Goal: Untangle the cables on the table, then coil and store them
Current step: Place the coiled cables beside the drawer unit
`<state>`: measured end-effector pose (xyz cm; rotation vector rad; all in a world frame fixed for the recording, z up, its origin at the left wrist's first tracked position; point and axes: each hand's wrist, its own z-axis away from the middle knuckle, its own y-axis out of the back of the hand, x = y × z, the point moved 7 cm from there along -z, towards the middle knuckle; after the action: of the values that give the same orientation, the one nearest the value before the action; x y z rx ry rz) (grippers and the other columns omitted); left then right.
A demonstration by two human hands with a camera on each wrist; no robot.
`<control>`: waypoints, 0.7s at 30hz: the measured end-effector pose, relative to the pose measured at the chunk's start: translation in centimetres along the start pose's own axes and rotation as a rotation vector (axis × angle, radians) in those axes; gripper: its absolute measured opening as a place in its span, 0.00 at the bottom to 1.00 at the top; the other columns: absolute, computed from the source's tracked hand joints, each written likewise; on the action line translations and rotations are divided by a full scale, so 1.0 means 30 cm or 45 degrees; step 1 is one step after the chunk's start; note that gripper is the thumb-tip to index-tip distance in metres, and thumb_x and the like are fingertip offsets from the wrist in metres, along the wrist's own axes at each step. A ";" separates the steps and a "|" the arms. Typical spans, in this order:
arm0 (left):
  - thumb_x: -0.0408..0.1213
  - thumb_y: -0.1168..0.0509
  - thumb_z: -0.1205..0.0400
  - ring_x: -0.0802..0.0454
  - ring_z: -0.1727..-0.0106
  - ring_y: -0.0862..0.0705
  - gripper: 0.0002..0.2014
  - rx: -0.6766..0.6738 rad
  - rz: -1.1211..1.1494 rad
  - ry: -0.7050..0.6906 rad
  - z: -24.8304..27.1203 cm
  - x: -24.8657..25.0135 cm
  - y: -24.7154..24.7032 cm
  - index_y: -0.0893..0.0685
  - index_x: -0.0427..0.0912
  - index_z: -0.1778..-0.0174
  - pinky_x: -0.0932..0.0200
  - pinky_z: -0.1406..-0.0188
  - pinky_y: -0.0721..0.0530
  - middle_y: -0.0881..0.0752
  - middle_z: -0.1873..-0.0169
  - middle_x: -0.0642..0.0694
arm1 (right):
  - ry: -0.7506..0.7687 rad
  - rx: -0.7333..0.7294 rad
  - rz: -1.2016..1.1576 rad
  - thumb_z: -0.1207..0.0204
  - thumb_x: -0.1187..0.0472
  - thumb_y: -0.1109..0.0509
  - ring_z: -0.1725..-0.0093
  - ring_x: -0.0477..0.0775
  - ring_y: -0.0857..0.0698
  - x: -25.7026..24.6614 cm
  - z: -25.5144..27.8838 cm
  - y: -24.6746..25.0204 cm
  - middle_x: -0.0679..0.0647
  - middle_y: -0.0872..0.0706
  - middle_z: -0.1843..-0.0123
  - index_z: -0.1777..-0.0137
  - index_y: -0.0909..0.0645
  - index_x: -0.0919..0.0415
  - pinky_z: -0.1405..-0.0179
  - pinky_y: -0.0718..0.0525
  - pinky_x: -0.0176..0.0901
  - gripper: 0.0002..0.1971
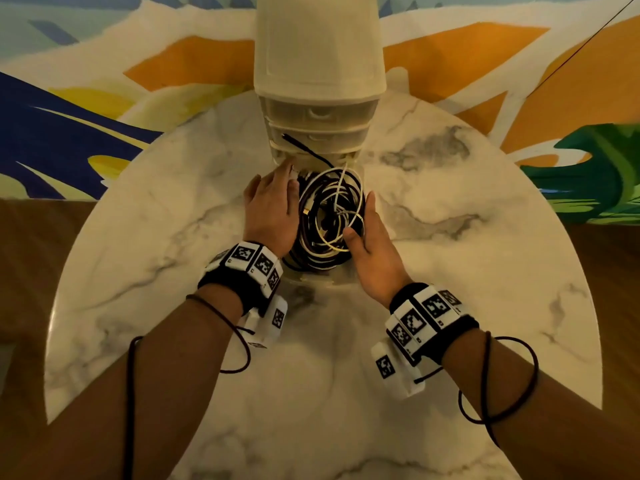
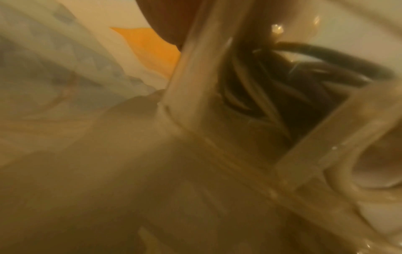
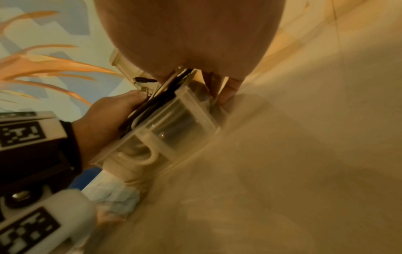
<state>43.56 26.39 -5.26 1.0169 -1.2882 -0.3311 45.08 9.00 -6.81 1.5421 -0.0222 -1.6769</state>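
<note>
A bundle of coiled black and white cables (image 1: 325,216) lies in a clear plastic drawer (image 1: 311,277) pulled out of a small drawer tower (image 1: 318,81). A black plug end (image 1: 294,142) sticks up over the tower's front. My left hand (image 1: 273,209) lies flat along the drawer's left side, fingers straight and reaching the tower. My right hand (image 1: 374,251) lies along the right side, its thumb resting on the cables. The left wrist view shows the cables (image 2: 261,89) behind the drawer wall (image 2: 191,77). The right wrist view shows the drawer (image 3: 174,123) between my left hand (image 3: 108,116) and my right fingers (image 3: 228,91).
The tower stands at the far side of a round marble table (image 1: 450,271). A painted wall (image 1: 104,98) rises close behind it. Wooden floor (image 1: 34,271) shows to the left and right of the table. Thin black cords hang from both wrist bands.
</note>
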 end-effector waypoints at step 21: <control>0.46 0.47 0.21 0.35 0.30 0.28 0.23 0.074 -0.037 0.110 0.057 -0.033 0.022 0.20 0.51 0.31 0.42 0.33 0.30 0.27 0.26 0.40 | 0.375 0.011 0.772 0.19 0.45 0.41 0.15 0.52 0.54 -0.218 -0.146 0.002 0.53 0.51 0.14 0.16 0.56 0.53 0.18 0.51 0.54 0.38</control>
<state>41.50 26.71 -5.48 1.0885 -1.2119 -0.2706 48.06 14.89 -2.51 1.5715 -0.3106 -0.9714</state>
